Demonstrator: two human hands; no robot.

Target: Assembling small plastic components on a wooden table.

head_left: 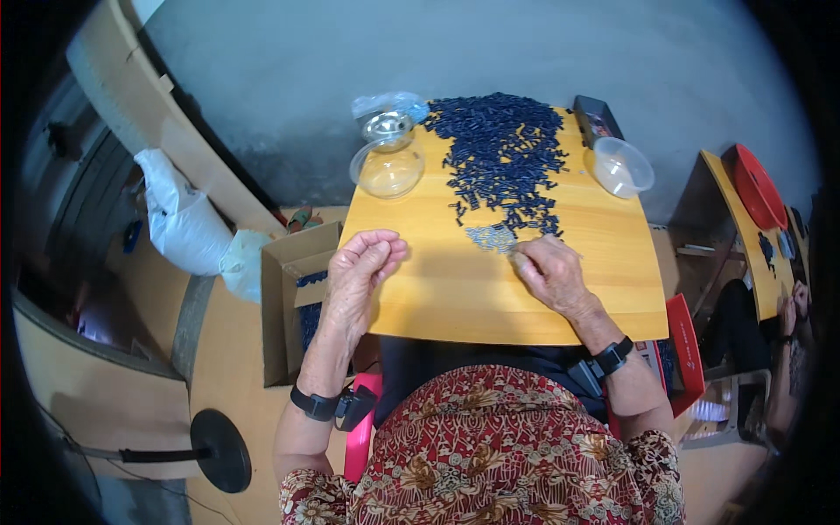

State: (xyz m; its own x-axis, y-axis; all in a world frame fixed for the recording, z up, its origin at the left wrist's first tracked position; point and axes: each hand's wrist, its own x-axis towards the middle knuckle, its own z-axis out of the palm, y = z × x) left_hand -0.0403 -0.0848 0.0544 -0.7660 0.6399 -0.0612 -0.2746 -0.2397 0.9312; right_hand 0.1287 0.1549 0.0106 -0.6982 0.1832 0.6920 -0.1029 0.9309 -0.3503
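Note:
A large heap of small dark-blue stick-shaped pieces [503, 144] spreads over the far half of the yellow table [437, 297]. At its near edge lies a small patch of silvery metal pieces [490, 237]. My left hand [363, 262] hovers over the table's left edge, thumb pressed to its curled fingers; whatever lies between them is too small to make out. My right hand [551, 273] rests at the right of the silvery patch, fingers bent and together, their tips touching or close to the nearest pieces. What those fingertips hold, if anything, is hidden.
Clear plastic bowls [391, 171] stand at the table's far left, another bowl [622, 168] and a dark tray [598, 120] at the far right. A cardboard box [278, 306] with blue pieces sits left, a red box [686, 354] right. Another person's hands [798, 302] show at far right.

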